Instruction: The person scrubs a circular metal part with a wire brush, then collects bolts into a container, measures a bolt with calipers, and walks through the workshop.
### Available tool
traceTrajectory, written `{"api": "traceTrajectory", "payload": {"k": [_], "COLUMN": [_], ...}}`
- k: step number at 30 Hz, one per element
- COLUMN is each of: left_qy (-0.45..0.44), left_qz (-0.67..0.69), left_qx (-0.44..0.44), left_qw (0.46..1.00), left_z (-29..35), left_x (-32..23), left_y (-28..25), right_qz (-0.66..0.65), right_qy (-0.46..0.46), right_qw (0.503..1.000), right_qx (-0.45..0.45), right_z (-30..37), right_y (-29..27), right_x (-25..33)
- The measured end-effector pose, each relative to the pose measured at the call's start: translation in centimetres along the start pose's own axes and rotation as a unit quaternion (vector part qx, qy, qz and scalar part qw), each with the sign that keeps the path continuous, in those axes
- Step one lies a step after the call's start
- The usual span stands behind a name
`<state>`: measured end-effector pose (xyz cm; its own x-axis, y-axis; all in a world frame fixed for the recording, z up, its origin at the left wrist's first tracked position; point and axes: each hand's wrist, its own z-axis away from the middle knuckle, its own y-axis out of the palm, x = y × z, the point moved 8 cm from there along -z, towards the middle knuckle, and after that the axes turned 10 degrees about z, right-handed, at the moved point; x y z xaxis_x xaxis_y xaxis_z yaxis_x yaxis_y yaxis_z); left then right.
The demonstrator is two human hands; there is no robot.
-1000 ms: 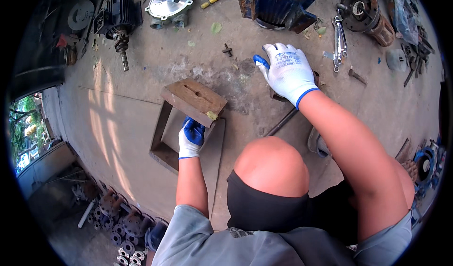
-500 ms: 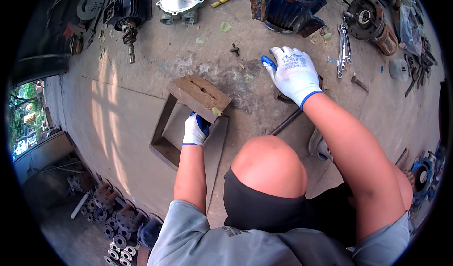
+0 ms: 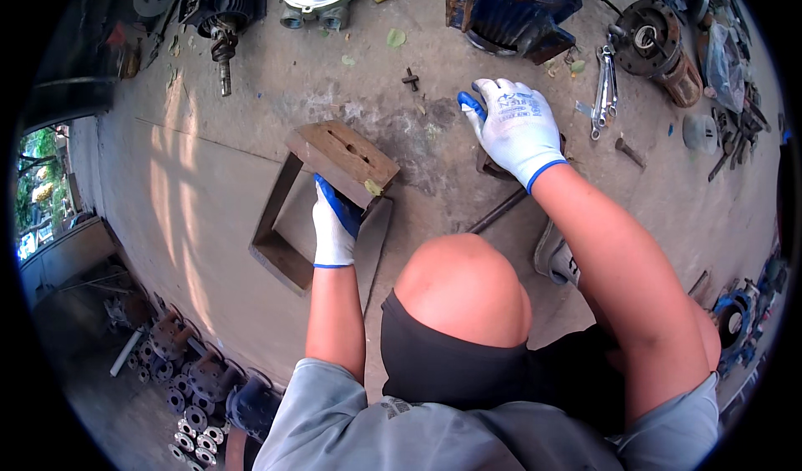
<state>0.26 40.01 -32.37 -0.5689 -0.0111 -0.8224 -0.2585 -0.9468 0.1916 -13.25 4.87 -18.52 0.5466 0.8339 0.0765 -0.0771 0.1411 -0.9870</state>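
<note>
1. One white-and-blue-gloved left hand [image 3: 333, 230] touched the rusty-brown, rectangular, metal-looking frame [image 3: 341, 152] with slotted top, left of centre; I couldn't tell its grip.
2. My similarly gloved right hand [image 3: 520, 127] covered part of a dark, angular piece [image 3: 487, 164], right of centre, fingers loosely open.
3. I judged contact made, release not yet.
</note>
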Motion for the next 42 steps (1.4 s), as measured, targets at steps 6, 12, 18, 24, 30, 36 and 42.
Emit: {"api": "traceTrajectory", "payload": {"k": [6,12,18,24,30,36,42], "left_qy": [-0.103,-0.032,-0.03,0.026,0.048,0.029,0.047], "left_qz": [-0.053,-0.272,-0.228,-0.286,-0.293,-0.275,-0.258], "left_qx": [-0.091,-0.114,-0.066,-0.062,-0.105,-0.083,-0.08], "left_qw": [0.989,0.955,0.971,0.956,0.949,0.957,0.962], "left_z": [0.5,0.2,1.4,2.2,1.8,1.2,0.7], "left_x": [0.5,0.3,-0.3,-2.4,-1.1,-0.4,0.0], "left_y": [1.2,0.2,1.1,2.0,1.2,0.5,0.0], "right_qz": [0.004,0.008,0.01,0.058,0.007,-0.28,-0.148], "right_qy": [0.009,0.004,-0.015,-0.081,-0.239,-0.204,-0.21], "right_qw": [1.0,1.0,1.0,0.994,0.971,0.918,0.934], "right_qx": [0.017,0.006,-0.007,-0.033,0.017,0.194,0.247], "right_z": [-0.1,-0.2,-0.3,0.2,1.0,2.9,3.8], "right_y": [0.0,0.1,0.4,0.4,1.0,6.2,5.9], "right_x": [-0.1,0.2,0.7,1.6,6.7,19.1,17.0]}}
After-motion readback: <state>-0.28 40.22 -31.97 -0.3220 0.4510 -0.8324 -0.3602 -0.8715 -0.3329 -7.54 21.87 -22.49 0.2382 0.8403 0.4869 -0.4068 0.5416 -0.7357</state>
